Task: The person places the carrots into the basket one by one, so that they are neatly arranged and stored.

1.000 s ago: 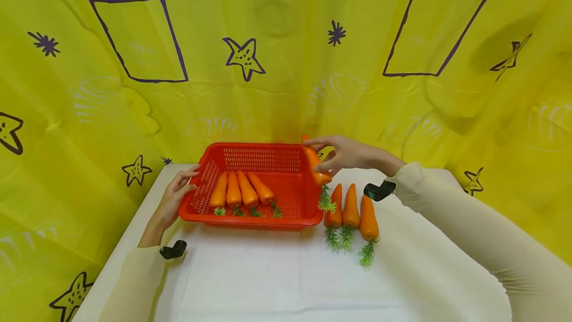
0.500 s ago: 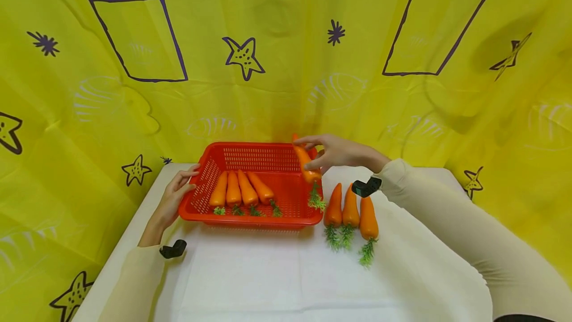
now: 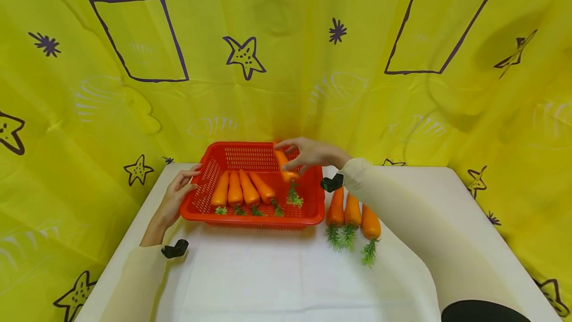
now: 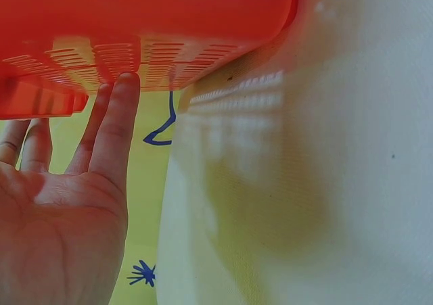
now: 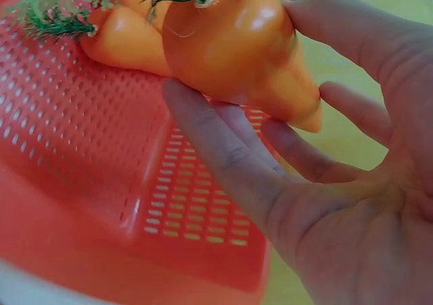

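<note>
My right hand (image 3: 308, 154) pinches an orange carrot (image 5: 223, 41) with a green leafy top over the right part of the red basket (image 3: 252, 221). Thumb and fingertips sit around the carrot, which slants with its leaves toward me. On the left, my left hand (image 3: 175, 198) rests against the basket's side at the rim. In the left wrist view its fingers (image 4: 115, 129) look straight, with fingertips at the slotted wall below the rim. Several carrots (image 3: 235, 190) lie side by side in the basket's left half, tips pointing away.
Beside the basket on the right, three more carrots (image 3: 352, 210) lie on the white table (image 3: 250, 272), partly under my right forearm (image 3: 402, 222). A yellow curtain (image 3: 286, 103) with drawn stars hangs close behind the basket.
My right hand has carried the carrot leftward from the basket's right rim to over its inside. My left hand and the basket have stayed put.
</note>
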Demonstrator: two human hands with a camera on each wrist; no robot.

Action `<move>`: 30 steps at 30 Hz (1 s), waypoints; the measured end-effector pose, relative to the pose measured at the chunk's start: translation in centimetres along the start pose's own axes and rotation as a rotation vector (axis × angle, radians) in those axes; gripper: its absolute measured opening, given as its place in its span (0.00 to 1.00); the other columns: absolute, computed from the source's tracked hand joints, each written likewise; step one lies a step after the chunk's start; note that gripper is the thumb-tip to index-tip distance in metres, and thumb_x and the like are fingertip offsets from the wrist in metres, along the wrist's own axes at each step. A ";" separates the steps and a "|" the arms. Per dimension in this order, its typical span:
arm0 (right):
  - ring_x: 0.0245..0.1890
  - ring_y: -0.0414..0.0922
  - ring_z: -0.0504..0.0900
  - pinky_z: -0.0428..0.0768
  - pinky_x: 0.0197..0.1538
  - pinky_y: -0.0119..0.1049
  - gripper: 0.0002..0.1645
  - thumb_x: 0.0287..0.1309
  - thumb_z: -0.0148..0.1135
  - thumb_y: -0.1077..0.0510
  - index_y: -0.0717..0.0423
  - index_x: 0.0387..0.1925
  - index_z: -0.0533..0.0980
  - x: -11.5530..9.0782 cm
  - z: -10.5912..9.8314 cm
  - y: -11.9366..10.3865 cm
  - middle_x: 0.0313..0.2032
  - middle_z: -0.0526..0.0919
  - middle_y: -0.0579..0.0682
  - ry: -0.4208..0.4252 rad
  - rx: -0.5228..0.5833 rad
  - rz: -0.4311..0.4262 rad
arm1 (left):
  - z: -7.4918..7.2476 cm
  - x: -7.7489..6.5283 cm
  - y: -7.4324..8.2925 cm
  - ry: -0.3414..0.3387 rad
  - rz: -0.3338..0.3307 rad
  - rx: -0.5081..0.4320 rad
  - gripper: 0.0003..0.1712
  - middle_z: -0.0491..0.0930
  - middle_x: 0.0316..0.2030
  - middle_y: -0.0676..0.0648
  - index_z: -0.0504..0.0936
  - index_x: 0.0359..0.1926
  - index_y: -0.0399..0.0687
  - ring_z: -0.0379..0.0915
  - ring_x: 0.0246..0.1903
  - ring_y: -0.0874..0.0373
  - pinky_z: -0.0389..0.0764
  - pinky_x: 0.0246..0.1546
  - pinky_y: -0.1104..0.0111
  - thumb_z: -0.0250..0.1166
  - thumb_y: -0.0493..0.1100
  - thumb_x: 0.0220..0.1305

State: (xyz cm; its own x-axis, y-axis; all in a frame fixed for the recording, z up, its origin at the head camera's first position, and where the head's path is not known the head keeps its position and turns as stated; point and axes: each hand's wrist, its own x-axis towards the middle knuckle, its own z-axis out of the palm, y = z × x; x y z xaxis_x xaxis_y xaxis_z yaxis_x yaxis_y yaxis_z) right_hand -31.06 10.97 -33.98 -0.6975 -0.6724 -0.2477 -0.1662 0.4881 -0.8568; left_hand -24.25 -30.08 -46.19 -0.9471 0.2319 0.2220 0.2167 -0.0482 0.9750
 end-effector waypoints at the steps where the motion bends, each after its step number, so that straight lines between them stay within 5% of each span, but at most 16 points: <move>1: 0.43 0.51 0.84 0.84 0.52 0.57 0.44 0.65 0.69 0.60 0.51 0.78 0.61 0.5 0.2 0.1 0.71 0.63 0.61 -0.009 0.004 0.003 | 0.0 0.0 0.0 0.000 -0.001 0.002 0.18 0.53 0.79 0.41 0.65 0.64 0.29 0.45 0.79 0.52 0.75 0.60 0.75 0.51 0.34 0.79; 17: 0.40 0.49 0.83 0.86 0.47 0.45 0.44 0.64 0.70 0.61 0.48 0.77 0.63 5.7 2.0 2.6 0.67 0.69 0.60 -0.135 0.015 0.149 | 0.0 -0.1 0.0 -0.001 0.004 -0.012 0.19 0.53 0.80 0.40 0.65 0.64 0.27 0.41 0.80 0.49 0.73 0.61 0.76 0.51 0.34 0.79; 24: 0.58 0.51 0.78 0.85 0.51 0.43 0.43 0.64 0.70 0.61 0.46 0.77 0.64 6.8 2.4 3.4 0.69 0.69 0.59 -0.186 -0.036 0.164 | 0.1 0.0 0.0 0.012 -0.006 -0.001 0.19 0.53 0.79 0.41 0.65 0.64 0.29 0.44 0.79 0.50 0.75 0.60 0.75 0.51 0.33 0.78; 30: 0.61 0.52 0.78 0.83 0.56 0.42 0.42 0.64 0.70 0.60 0.47 0.76 0.65 7.6 2.5 3.9 0.68 0.71 0.60 -0.216 -0.104 0.172 | -0.1 0.0 -0.1 0.007 0.001 -0.012 0.19 0.53 0.79 0.41 0.65 0.64 0.28 0.42 0.80 0.49 0.74 0.61 0.75 0.51 0.34 0.79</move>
State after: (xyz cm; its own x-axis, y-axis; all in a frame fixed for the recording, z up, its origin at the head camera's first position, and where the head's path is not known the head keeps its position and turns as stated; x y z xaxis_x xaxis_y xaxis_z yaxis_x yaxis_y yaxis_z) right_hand -35.31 6.35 -40.34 -0.5594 -0.6718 -0.4855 -0.1364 0.6523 -0.7456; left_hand -24.28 -30.14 -46.33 -0.9485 0.2251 0.2230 0.2150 -0.0597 0.9748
